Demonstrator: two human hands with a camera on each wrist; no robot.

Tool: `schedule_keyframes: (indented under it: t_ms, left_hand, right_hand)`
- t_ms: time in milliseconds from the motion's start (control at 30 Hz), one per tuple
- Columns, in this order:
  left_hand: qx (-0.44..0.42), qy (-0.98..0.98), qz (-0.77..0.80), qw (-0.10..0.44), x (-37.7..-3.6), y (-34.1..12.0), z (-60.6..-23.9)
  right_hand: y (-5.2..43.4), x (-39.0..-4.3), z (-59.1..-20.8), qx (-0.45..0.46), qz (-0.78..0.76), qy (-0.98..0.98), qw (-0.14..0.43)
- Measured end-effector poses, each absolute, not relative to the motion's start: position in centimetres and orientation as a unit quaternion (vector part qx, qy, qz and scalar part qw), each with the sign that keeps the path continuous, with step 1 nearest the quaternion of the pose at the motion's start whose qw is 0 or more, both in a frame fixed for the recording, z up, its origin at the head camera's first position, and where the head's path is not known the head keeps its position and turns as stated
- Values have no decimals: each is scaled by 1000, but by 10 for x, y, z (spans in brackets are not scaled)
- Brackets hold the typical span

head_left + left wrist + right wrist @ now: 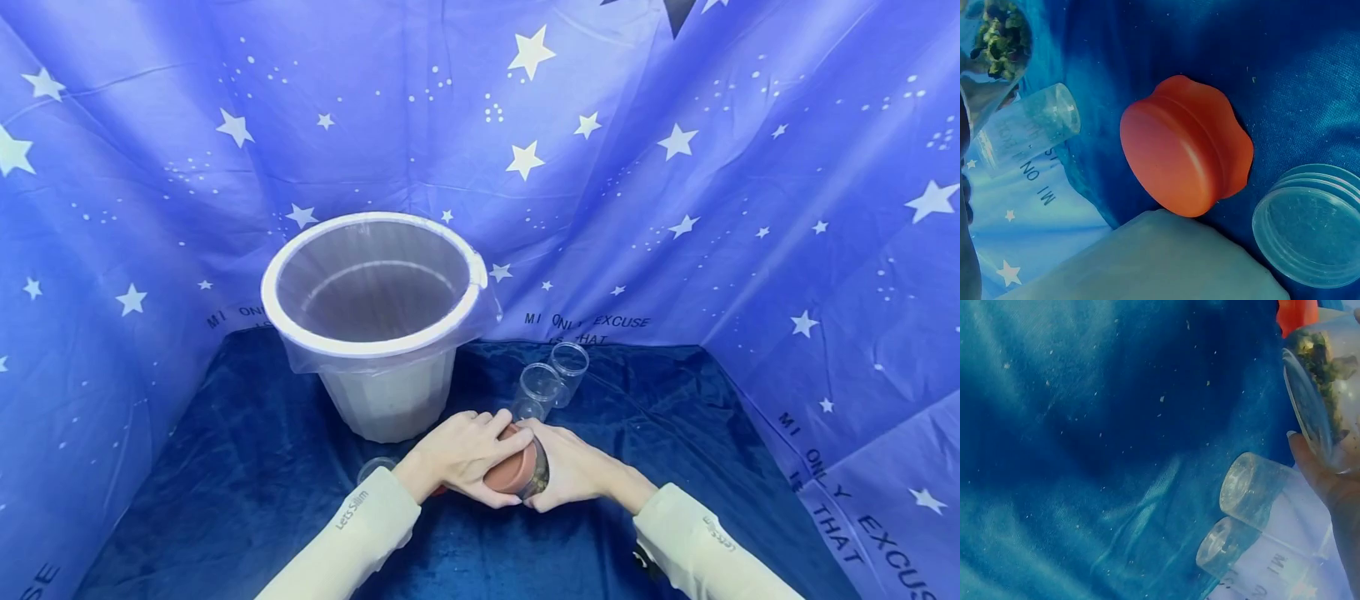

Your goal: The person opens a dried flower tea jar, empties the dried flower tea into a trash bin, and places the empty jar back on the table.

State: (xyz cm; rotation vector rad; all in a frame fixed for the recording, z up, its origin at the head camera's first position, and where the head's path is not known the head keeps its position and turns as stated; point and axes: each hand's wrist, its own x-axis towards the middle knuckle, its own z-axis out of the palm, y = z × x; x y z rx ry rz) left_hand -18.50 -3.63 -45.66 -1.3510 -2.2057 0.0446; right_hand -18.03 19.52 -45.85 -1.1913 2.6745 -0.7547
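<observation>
Looking down from the head, two hands meet low in the middle of the dark blue cloth [247,483]. The left hand [465,454] has its fingers curled over the orange lid [508,475] of a jar. The right hand [566,467] wraps around the jar [537,477], which lies tipped on its side between the two hands. Both hands grip tight. Just behind the hands stand two clear empty jars [551,379], side by side and close together. A big white bucket [375,333] with a clear bag inside it sits behind and to the left. A small clear lid [375,468] peeks out beside the left sleeve. Blue cloth with white stars [750,167] hangs all around.

From the left wrist, another orange lid [1185,147] lies on the blue cloth, with nothing holding it. A clear lid [1310,225] lies flat just beside it on the right. One clear empty jar [1029,128] shows at the left. Up in the corner is the held jar [997,34], with green and brown bits inside. The left hand's fingers are out of sight here.

From the right wrist, the held jar [1329,381] is at the top right, and green bits show through its clear bottom. A fingertip [1304,453] of the right hand presses on its side. The two empty jars [1247,519] sit below it, touching each other, bottoms facing the camera.
</observation>
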Motion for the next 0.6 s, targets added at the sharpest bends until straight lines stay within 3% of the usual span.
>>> schedule_keyframes:
  t_ms: [600]
  left_hand:
    - [-478,-819,-34,315,-187,-33,-455]
  right_hand:
    - [186,-178,-461,-381,-277,882,19]
